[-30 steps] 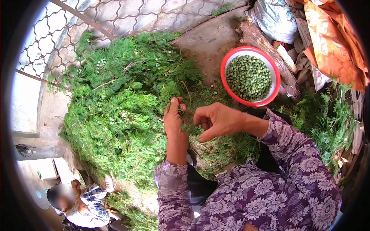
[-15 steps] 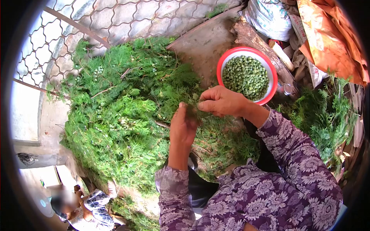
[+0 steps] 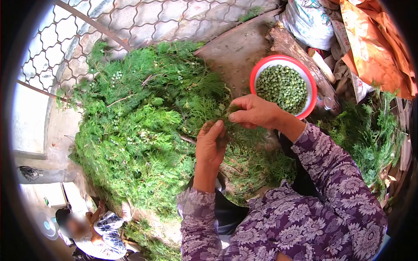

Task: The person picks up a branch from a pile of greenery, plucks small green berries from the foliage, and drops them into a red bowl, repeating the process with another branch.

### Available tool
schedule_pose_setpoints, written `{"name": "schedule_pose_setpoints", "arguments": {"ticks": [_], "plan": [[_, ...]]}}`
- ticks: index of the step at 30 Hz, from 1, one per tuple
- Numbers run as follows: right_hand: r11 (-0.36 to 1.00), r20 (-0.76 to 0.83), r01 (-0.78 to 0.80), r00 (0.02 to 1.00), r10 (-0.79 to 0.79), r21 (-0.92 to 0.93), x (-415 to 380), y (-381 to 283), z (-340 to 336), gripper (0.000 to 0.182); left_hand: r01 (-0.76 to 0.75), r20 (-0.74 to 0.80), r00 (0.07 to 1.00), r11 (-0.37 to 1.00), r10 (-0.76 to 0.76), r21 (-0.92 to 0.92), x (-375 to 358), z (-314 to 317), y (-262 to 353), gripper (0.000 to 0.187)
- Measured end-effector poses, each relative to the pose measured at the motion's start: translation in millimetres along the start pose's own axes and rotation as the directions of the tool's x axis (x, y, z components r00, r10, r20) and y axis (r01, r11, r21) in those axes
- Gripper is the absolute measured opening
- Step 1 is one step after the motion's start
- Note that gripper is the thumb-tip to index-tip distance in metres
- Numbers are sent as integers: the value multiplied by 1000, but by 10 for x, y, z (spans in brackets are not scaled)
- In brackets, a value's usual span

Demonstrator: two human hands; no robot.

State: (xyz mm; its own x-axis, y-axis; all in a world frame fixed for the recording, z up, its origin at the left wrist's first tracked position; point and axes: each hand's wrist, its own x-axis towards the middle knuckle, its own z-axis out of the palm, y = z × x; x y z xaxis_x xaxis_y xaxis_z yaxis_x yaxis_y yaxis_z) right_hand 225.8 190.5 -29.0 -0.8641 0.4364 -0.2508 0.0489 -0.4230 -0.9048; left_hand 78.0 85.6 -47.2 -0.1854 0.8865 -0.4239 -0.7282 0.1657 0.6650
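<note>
My left hand (image 3: 210, 141) is closed round a green conifer sprig (image 3: 224, 116), thumb on top. Close beside it, my right hand (image 3: 257, 114) has its thumb and forefinger pinched together at the sprig's upper end. What lies between those right fingertips is too small to make out. A large heap of green conifer branches (image 3: 135, 117) spreads in front of and left of my hands. Just beyond my right hand stands a white basin with a red rim (image 3: 314, 89). Small green cones (image 3: 281, 87) fill much of it.
A log (image 3: 300, 45) lies behind the basin, near a white sack (image 3: 309, 24) and an orange sheet (image 3: 376, 39). More green branches (image 3: 365, 135) lie at right. A wire mesh (image 3: 143, 19) runs along the back. Another person (image 3: 93, 235) sits at lower left.
The view has shifted slightly, so the scene sits a little further right. My left thumb has tilted toward my right hand, and the hands remain close together at the sprig.
</note>
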Motion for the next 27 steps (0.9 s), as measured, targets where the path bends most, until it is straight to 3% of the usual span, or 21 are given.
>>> {"name": "schedule_pose_setpoints", "arguments": {"ticks": [2,5,13,19,22,25,27], "plan": [[994,-148,-2,989,-15,-114,-17,-90,21,17,3,-36,999,1000,-4,-11,-18,-4,20,10],[998,-228,53,972,-59,-30,11,-90,-90,19,12,5,1000,1000,-12,-6,-22,-48,34,10],[998,-189,56,980,-62,-38,62,-42,-36,28,68,-22,998,995,-67,70,-46,2,36,7],[973,-145,34,987,-68,-227,36,-66,-13,27,87,28,996,992,-90,94,-37,-1,22,6],[975,-121,77,987,-104,-209,29,-41,-18,25,94,4,995,990,-95,108,-45,43,29,6],[986,-147,1,989,-25,-167,30,-40,-13,20,92,31,995,989,-96,113,-36,20,25,6],[996,-76,-18,997,24,86,68,40,-44,16,91,65,993,993,-95,73,-42,15,32,6]]}}
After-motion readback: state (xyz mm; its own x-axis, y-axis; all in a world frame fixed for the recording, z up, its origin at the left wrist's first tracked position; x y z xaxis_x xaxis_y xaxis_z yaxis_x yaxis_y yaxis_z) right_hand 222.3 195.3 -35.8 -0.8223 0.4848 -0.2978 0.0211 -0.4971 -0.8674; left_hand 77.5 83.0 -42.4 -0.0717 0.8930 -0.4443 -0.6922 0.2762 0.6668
